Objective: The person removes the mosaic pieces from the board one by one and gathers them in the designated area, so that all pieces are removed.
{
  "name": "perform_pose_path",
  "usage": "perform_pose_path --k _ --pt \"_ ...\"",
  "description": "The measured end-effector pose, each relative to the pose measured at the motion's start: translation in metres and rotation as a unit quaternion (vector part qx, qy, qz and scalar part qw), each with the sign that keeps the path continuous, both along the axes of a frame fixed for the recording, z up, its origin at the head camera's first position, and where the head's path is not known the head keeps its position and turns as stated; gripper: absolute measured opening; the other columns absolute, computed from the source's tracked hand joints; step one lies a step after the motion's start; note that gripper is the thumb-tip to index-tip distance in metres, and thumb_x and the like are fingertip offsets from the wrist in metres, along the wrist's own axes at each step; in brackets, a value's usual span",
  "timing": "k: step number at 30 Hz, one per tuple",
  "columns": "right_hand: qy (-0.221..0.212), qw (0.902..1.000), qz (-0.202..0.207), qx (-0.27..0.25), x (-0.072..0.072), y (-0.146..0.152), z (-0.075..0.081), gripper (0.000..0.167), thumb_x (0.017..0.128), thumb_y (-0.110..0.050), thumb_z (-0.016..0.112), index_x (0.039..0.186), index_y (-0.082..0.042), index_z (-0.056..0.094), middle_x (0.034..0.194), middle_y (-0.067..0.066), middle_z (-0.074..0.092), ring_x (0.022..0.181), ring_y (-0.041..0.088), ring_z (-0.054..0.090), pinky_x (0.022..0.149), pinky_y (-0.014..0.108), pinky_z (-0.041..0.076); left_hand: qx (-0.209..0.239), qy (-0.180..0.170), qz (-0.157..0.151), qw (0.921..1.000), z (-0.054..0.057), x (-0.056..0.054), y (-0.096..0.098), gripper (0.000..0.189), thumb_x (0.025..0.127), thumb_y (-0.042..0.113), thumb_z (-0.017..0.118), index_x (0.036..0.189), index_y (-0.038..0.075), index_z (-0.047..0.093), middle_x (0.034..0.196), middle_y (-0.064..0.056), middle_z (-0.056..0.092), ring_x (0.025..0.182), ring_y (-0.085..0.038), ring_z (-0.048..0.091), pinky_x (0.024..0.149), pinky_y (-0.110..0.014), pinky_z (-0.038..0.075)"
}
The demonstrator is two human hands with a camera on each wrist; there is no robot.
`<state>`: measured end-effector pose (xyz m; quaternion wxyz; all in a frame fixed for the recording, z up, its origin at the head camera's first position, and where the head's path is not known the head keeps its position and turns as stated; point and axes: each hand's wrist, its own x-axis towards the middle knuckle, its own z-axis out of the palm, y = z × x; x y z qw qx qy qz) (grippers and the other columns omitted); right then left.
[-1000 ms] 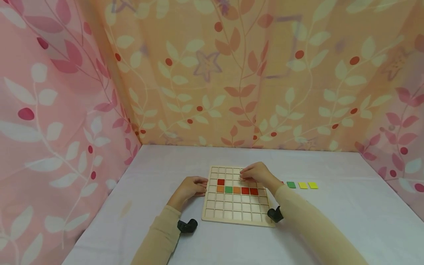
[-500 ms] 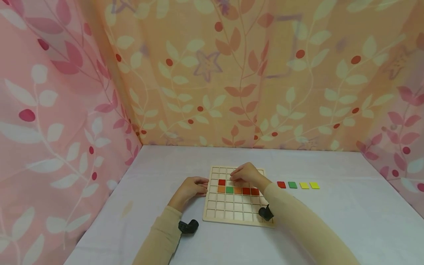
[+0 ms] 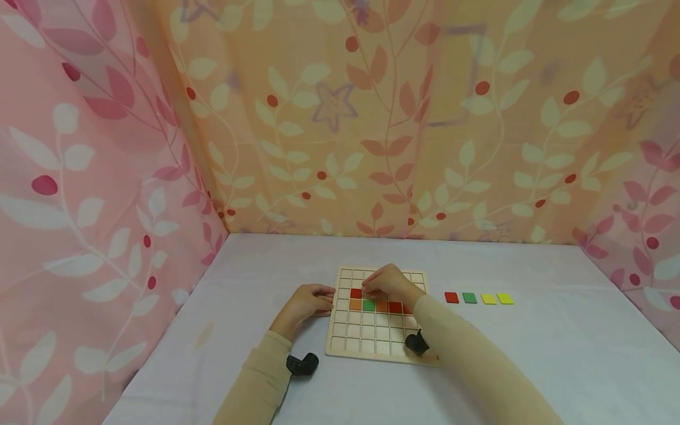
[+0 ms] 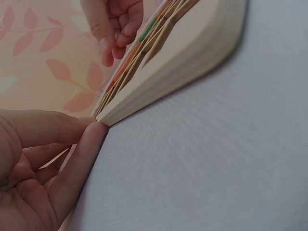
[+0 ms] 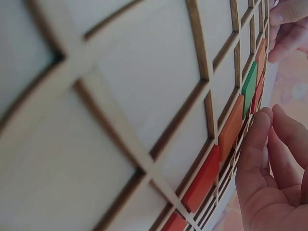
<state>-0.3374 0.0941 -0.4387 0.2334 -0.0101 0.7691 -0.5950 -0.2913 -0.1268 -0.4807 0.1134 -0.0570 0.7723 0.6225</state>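
Observation:
A wooden grid board point(image 3: 366, 348) lies flat on the table. My left hand point(image 3: 307, 304) holds its left edge; in the left wrist view, the thumb and forefinger point(image 4: 53, 130) pinch the rim. My right hand point(image 3: 390, 283) is over the board, thumb and fingertips pinched together beside a red tile point(image 3: 356, 293). The small square tile in that pinch is almost wholly hidden by the fingers. One row nearer me, an orange tile point(image 3: 355, 304), a green tile point(image 3: 369, 306), another orange tile point(image 5: 232, 127) and two red tiles, one of them point(image 5: 202, 178) nearest the orange, sit in cells.
Right of the board, a red tile point(image 3: 451, 297), a green tile point(image 3: 470, 298) and two yellow tiles, the outer one point(image 3: 505, 298) farthest right, lie in a row on the white cloth point(image 3: 531, 354). Patterned curtains point(image 3: 340, 118) enclose the back and sides.
My right hand has moved left across the board, up to the upper red tile. The loose red tile on the right has come into full view. My left hand stays at the board's edge.

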Motion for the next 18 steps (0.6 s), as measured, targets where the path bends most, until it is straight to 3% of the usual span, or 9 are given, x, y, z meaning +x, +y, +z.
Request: perform_pose_path --k 6,18 --pt "-0.007 1.0 0.005 -0.002 -0.0027 -0.0023 -0.0033 0.024 0.086 0.005 0.07 0.107 0.016 0.068 0.076 0.008 0.074 0.058 0.01 0.066 0.06 0.022 0.06 0.003 0.002 -0.001 1.0 -0.0004 0.0003 -0.0003 0.039 0.082 -0.012 0.069 0.121 -0.005 0.066 0.103 -0.016 0.072 0.081 -0.017 0.069 0.071 -0.029 0.063" --pt "-0.008 0.9998 0.007 0.019 -0.003 -0.0061 -0.0045 0.016 0.086 0.003 0.071 0.098 0.013 0.071 0.071 0.006 0.072 0.053 0.008 0.063 0.056 0.019 0.058 0.001 0.002 -0.002 1.0 -0.0002 0.0011 -0.0003 0.041 0.082 -0.012 0.07 0.121 -0.005 0.066 0.103 -0.017 0.072 0.082 -0.016 0.068 0.071 -0.029 0.063"
